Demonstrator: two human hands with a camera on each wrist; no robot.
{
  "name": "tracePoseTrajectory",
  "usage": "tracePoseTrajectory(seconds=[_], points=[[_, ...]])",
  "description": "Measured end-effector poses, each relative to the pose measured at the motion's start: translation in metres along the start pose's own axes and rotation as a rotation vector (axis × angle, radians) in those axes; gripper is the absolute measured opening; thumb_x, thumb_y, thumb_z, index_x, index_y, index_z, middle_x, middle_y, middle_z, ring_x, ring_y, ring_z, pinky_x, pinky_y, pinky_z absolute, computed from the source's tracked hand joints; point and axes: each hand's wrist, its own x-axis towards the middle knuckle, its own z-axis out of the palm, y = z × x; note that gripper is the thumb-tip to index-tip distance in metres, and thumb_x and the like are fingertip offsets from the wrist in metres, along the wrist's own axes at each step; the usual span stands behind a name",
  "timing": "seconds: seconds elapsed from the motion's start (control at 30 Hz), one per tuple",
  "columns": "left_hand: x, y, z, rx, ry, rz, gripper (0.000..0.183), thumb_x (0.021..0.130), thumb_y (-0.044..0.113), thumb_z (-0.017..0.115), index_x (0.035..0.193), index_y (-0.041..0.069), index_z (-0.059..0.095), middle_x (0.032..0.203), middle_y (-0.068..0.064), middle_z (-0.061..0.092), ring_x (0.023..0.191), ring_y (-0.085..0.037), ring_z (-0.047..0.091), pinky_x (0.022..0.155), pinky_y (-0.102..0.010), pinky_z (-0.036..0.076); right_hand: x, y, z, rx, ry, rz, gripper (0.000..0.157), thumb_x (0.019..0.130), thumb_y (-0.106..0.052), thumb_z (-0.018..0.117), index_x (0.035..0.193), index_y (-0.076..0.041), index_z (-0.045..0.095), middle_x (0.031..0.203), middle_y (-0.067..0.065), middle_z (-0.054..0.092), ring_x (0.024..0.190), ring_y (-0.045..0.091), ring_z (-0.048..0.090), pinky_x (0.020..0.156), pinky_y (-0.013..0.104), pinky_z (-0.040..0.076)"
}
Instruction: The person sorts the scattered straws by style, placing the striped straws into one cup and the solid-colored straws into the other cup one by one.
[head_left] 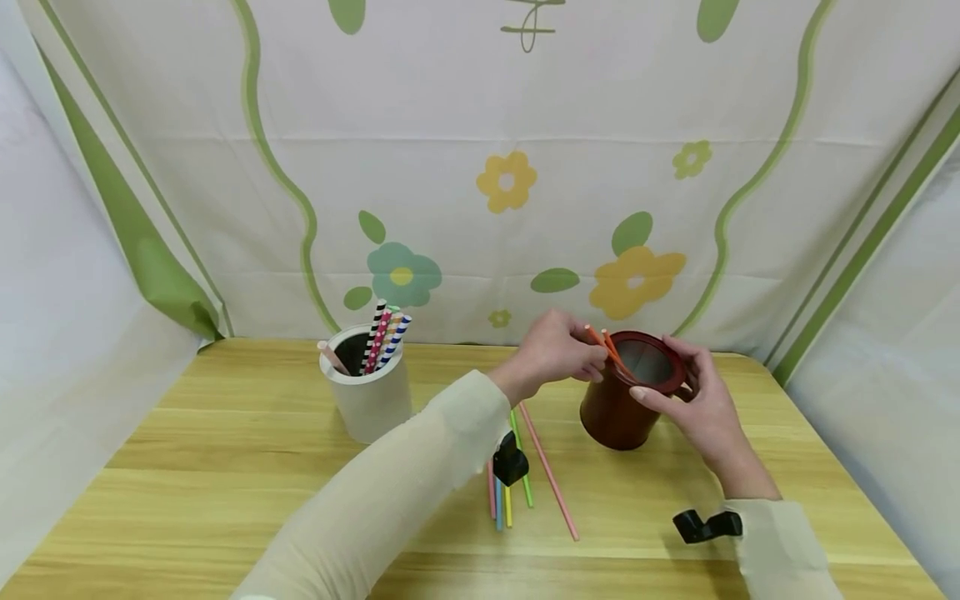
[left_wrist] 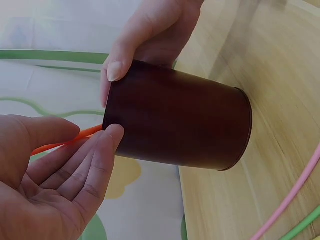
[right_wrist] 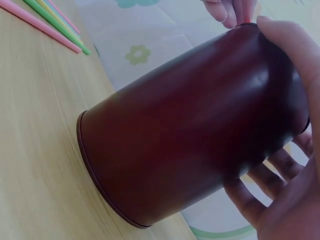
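Note:
My left hand (head_left: 555, 354) pinches orange straws (head_left: 611, 350) between thumb and fingers at the near-left rim of a dark reddish-brown cup (head_left: 618, 417). Two orange ends stick up above the rim in the head view, and their lower part slopes into the cup. Around the cup's right side my right hand (head_left: 697, 400) is curled, thumb on the near rim and fingers behind. In the left wrist view the orange straw (left_wrist: 92, 131) passes between thumb and fingertips beside the cup wall. The cup stands upright on the wooden table (head_left: 247, 467).
To the left stands a white cup (head_left: 371, 408) holding several patterned paper straws (head_left: 386, 337) and a pale pink one (head_left: 332, 357). Pink (head_left: 551, 475), green (head_left: 525, 471), yellow and blue straws lie on the table, partly under my left forearm. A flowered cloth (head_left: 450, 108) hangs behind.

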Motion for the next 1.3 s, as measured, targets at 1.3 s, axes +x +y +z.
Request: tracePoseTrajectory(seconds=[1.3], points=[[-0.020,-0.041,-0.047,-0.121,-0.115,-0.082,0.019,0.104,0.008,0.069,0.116,-0.004,0.076,0.115,-0.023,0.080,0.094,-0.022,0.081,0.094,-0.038,0.065,0.002,0.005,0.002,-0.011,0.014,-0.016,0.085,0.096,-0.013,0.082,0.165,-0.017,0.033,0.153,-0.007,0.049,0.126,0.002,0.054,0.096,0.008,0.046]])
